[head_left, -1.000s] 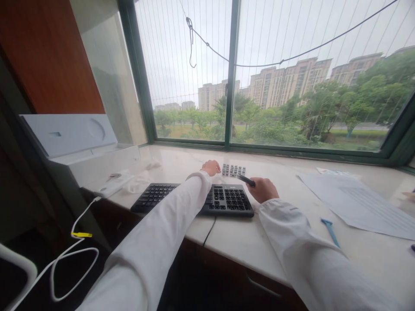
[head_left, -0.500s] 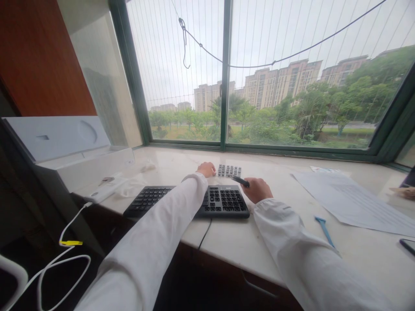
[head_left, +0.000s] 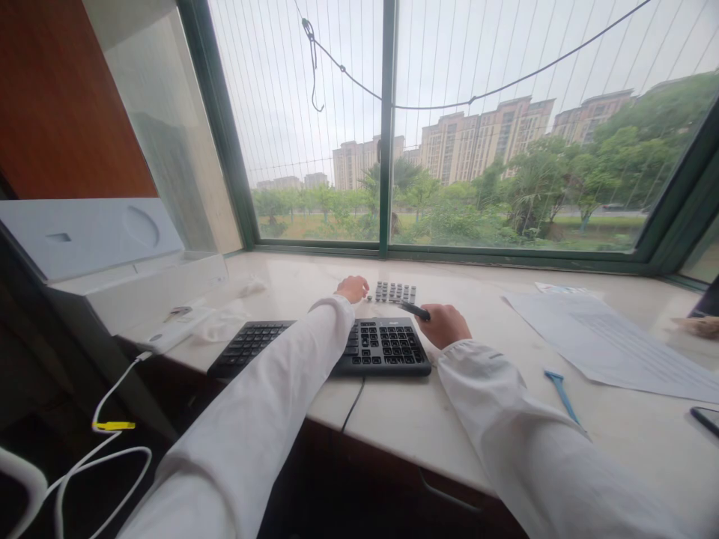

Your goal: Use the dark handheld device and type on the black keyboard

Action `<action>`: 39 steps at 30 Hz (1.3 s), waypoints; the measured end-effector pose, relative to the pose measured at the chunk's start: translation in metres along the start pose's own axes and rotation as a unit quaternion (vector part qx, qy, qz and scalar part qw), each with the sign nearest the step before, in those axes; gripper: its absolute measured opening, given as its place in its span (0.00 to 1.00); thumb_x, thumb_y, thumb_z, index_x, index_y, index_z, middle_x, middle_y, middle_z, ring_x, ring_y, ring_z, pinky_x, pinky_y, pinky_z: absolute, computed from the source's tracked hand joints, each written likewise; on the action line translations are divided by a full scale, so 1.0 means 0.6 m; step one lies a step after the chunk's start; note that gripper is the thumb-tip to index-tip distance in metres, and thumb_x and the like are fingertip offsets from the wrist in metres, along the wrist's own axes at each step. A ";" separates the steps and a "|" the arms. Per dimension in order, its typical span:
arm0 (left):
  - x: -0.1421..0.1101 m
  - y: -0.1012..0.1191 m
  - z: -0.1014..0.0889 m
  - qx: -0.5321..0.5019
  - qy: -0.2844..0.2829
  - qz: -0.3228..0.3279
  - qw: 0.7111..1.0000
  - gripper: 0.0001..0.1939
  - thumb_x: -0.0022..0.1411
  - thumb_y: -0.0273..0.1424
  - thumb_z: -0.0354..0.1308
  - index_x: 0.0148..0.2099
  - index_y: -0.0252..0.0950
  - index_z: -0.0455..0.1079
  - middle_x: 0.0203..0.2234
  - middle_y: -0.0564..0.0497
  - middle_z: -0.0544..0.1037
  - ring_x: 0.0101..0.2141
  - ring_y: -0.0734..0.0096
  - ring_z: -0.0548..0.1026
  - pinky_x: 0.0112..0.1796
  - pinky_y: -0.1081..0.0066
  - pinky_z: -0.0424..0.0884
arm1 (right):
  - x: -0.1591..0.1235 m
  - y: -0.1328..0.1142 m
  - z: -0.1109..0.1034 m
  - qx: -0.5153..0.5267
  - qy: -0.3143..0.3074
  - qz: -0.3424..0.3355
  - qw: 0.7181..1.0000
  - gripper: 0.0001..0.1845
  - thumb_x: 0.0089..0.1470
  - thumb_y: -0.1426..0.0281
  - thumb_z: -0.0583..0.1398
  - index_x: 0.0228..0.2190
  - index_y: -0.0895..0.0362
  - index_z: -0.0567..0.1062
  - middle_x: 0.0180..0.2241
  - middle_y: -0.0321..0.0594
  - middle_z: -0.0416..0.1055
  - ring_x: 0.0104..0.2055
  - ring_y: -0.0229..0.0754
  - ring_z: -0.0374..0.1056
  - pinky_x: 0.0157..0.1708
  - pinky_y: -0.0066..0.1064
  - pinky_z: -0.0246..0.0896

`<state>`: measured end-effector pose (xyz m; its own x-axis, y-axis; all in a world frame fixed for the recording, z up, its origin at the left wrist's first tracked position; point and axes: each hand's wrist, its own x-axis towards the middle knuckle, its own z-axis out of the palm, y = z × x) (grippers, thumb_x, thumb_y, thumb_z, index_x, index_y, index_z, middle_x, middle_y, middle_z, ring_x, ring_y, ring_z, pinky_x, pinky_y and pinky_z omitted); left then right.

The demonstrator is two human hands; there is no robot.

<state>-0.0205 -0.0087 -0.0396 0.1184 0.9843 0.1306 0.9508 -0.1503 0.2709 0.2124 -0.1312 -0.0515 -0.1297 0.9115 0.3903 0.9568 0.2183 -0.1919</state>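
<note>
A black keyboard [head_left: 393, 365] lies at the front of the desk; the number-pad end shows open key sockets. My left forearm crosses over its middle. Behind it stand loose grey keycaps [head_left: 396, 292] in rows. At their left edge, my left hand [head_left: 353, 288] rests with fingers apart and slightly bent, close to one keycap. Nothing shows in its grasp. My right hand [head_left: 446, 325] is closed around a slim black-handled tool [head_left: 416, 311], whose thin tip points left toward the front row of keycaps. The tool's exact kind is too small to tell.
Printed paper sheets [head_left: 612, 340] and a blue razor-like tool [head_left: 563, 397] lie to the right, with a phone [head_left: 705, 421] at the edge. On the left are a white box [head_left: 90, 239], a white power strip [head_left: 171, 329] and crumpled plastic [head_left: 222, 323]. A window [head_left: 387, 251] borders the back.
My left hand has shifted slightly left, and a keycap now shows apart from its fingertips. My right hand keeps the tool in nearly the same place. The whole view has moved a little.
</note>
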 end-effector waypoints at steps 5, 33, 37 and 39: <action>0.007 0.003 0.004 0.015 0.030 -0.012 0.999 0.17 0.59 0.43 0.52 0.42 0.39 0.75 0.42 0.45 0.77 0.43 0.63 0.73 0.44 0.68 0.67 | 0.000 -0.001 -0.001 -0.003 0.006 -0.001 1.000 0.16 0.55 0.66 0.51 0.25 0.55 0.76 0.28 0.43 0.74 0.29 0.41 0.68 0.27 0.28 0.52; 0.044 0.048 0.020 0.005 -0.002 -0.083 0.997 0.34 0.43 0.51 0.62 0.47 0.31 0.70 0.45 0.35 0.74 0.46 0.53 0.72 0.40 0.68 0.70 | 0.007 0.000 0.002 -0.017 0.006 -0.005 1.000 0.18 0.56 0.64 0.50 0.26 0.54 0.77 0.28 0.44 0.74 0.30 0.42 0.68 0.28 0.29 0.52; 0.045 0.047 0.021 0.002 -0.004 -0.085 0.996 0.34 0.43 0.50 0.62 0.47 0.31 0.70 0.45 0.36 0.74 0.46 0.54 0.72 0.40 0.69 0.70 | 0.007 0.000 0.003 -0.023 0.006 -0.007 1.000 0.18 0.56 0.64 0.50 0.26 0.54 0.77 0.28 0.44 0.74 0.30 0.42 0.68 0.29 0.29 0.52; 0.045 0.046 0.023 0.000 -0.001 -0.083 0.997 0.35 0.42 0.51 0.63 0.47 0.31 0.70 0.45 0.36 0.74 0.45 0.54 0.72 0.40 0.68 0.70 | 0.007 -0.001 0.002 -0.025 0.006 -0.005 1.000 0.18 0.56 0.64 0.50 0.26 0.54 0.77 0.28 0.44 0.74 0.30 0.42 0.68 0.28 0.29 0.52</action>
<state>0.0130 0.0152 -0.0419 -0.0412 0.9957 0.0828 0.9574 0.0156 0.2882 0.2112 -0.1270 -0.0508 -0.1374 0.9050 0.4027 0.9673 0.2101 -0.1421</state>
